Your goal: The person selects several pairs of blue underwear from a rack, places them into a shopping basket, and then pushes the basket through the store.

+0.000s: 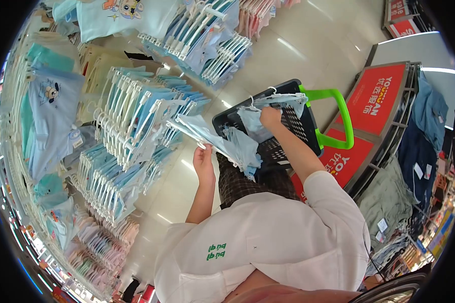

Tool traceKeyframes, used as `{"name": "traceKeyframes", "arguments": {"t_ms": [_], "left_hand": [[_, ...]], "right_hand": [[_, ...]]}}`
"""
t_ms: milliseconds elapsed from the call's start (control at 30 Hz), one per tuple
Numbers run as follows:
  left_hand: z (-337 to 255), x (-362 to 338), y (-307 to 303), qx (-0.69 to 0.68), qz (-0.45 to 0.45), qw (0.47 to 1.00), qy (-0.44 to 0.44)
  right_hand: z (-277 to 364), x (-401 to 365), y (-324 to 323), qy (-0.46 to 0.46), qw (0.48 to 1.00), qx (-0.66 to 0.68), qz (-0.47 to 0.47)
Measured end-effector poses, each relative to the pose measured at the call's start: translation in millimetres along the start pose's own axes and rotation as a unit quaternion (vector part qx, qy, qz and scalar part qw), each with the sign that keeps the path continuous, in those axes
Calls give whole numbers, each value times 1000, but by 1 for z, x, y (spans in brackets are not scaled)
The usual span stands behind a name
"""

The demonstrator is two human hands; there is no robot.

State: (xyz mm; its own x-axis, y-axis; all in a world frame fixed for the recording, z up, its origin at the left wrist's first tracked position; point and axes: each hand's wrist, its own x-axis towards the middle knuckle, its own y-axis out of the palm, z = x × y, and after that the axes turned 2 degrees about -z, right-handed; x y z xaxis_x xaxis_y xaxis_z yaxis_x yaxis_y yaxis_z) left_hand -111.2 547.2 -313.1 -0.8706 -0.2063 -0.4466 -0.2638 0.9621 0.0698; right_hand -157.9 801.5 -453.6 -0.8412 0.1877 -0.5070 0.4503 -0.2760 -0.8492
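My left hand (203, 157) pinches the lower edge of a white hanger that carries light blue clothes (232, 144), left of the basket. Over the black basket (293, 123) my right hand (271, 117) is closed on another light blue garment (253, 121), whose white hanger reaches up past the basket's edge. More light blue cloth on a hanger (290, 101) lies by my right hand. The basket has a bright green handle (346, 118) swung out to the right.
Racks of blue clothes on white hangers (131, 116) stand at the left, with pink ones (255, 17) at the top. A metal display with red signs (376, 96) and folded or hanging dark clothes (417, 156) stands at the right. Tiled floor (298, 45) lies between.
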Motion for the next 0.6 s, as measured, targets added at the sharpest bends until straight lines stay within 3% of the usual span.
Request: {"name": "traceKeyframes", "arguments": {"t_ms": [267,400,500,600], "left_hand": [[15,27,18,9,9,1000,-27],[19,28,28,11,37,999,-39],[13,29,37,18,43,998,-42],[8,35,41,16,49,997,-49]], "right_hand": [[-17,-26,-11,9,991,-15,-134],[-20,-21,-24,9,991,-16,-136],[-13,-13,-29,-60,989,-41,-128],[-5,-24,-30,-39,993,-39,-101]]}}
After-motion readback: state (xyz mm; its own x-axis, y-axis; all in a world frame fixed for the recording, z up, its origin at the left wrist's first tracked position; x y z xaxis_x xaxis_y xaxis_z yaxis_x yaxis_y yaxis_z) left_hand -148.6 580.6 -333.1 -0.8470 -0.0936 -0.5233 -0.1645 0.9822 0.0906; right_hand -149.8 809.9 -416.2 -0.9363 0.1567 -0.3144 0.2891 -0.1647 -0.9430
